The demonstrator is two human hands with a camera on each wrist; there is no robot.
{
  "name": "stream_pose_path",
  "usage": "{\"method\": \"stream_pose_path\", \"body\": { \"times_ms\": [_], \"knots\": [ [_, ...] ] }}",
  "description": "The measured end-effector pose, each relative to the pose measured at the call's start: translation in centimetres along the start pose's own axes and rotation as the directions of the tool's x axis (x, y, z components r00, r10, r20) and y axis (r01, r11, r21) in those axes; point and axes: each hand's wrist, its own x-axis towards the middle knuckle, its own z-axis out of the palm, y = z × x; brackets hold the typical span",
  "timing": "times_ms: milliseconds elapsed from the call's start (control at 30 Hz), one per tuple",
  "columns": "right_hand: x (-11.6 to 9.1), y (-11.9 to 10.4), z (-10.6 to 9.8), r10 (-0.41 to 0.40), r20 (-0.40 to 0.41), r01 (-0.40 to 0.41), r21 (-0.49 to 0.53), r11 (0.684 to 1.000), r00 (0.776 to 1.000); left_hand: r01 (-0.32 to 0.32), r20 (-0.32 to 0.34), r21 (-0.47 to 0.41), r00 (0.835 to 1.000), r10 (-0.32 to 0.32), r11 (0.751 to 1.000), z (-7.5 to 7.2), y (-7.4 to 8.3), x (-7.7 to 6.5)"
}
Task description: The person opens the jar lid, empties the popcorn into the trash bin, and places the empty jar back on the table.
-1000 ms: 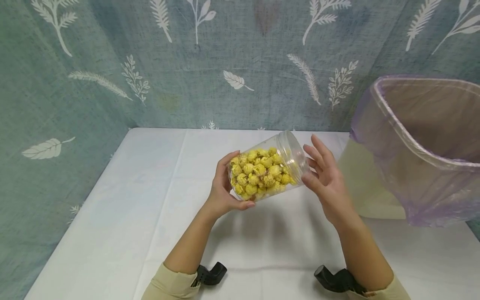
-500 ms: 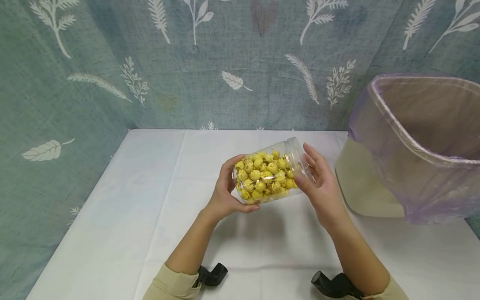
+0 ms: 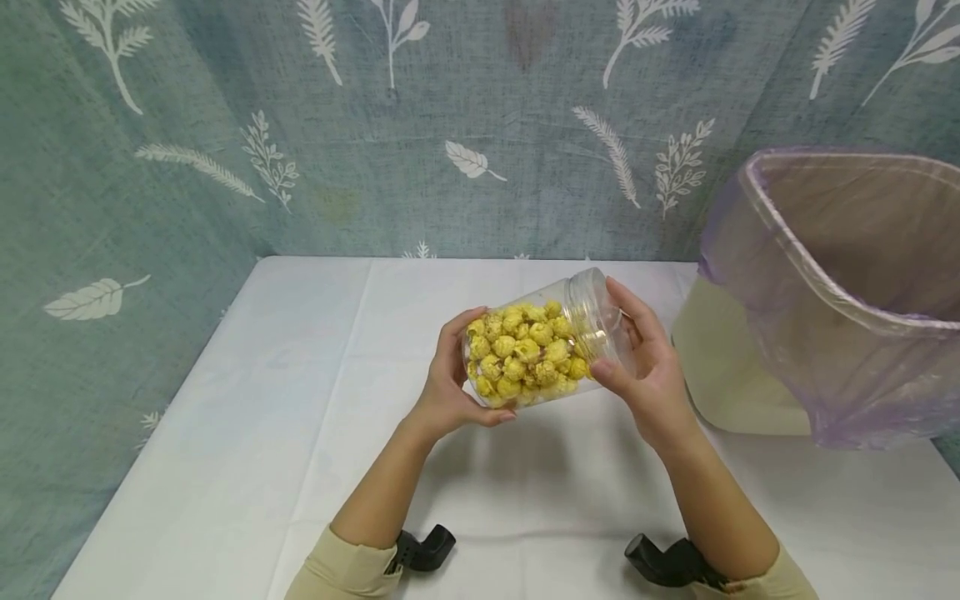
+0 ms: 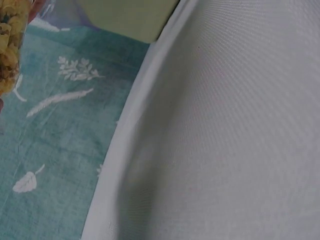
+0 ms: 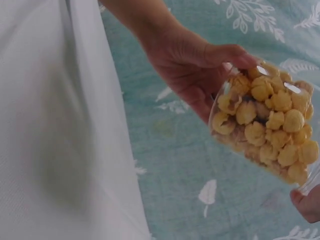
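Note:
A clear plastic jar [image 3: 525,346] of yellow popcorn lies tilted on its side in the air above the table, its ridged neck end raised to the right. My left hand [image 3: 457,383] grips the base, with the thumb underneath and the fingers behind. At the neck end, my right hand [image 3: 645,375] curls round the rim, thumb in front and fingers at the far side. The right wrist view shows the popcorn [image 5: 270,117] through the wall, with the left hand [image 5: 190,65] at the base and the right thumb [image 5: 307,202] at the lower right. The left wrist view catches only the jar's edge.
A cream bin [image 3: 738,367] stands at the right of the table, lined with a translucent purple bag [image 3: 832,367] folded over its rim. White cloth covers the table [image 3: 360,467]. Behind hangs a green leaf-patterned curtain [image 3: 360,167].
My right hand has come in from beside the neck end and now curls round it. The jar, still in my left hand, has shifted slightly right and down.

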Motion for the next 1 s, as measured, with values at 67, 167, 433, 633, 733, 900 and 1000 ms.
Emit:
{"method": "stream_pose_path", "body": {
  "times_ms": [67,167,433,633,733,900,1000],
  "knots": [
    [0.1,0.1,-0.1,-0.033,-0.002,0.033,0.005,0.999,0.999,-0.012,-0.013,0.005,1.000,0.013,1.000,0.0,-0.1,0.1],
    [0.2,0.2,-0.2,-0.075,-0.018,0.075,0.023,0.997,0.997,-0.021,-0.027,0.008,0.999,0.021,1.000,-0.1,-0.2,0.1],
    [0.9,0.2,-1.6,-0.168,-0.142,0.166,-0.022,0.986,0.976,-0.023,-0.060,0.032,0.998,0.025,0.999,-0.4,-0.2,0.2],
    [1.5,0.1,-2.9,-0.147,-0.275,0.120,-0.113,0.986,0.950,-0.026,-0.101,0.050,0.994,0.031,0.998,-0.8,-0.1,0.2],
    [1.7,0.2,-3.3,-0.111,-0.300,0.075,-0.128,0.989,0.947,-0.019,-0.120,0.052,0.992,0.026,0.998,-1.1,-0.2,0.2],
    [2.5,1.8,-4.1,-0.081,-0.323,-0.028,-0.318,0.948,0.943,-0.010,-0.133,0.051,0.991,0.017,0.999,-1.5,-0.4,0.1],
    [3.0,3.5,-4.6,-0.094,-0.334,-0.082,-0.476,0.875,0.938,-0.012,-0.132,0.045,0.991,0.018,0.999,-1.5,-0.4,0.1]
  ]
}}
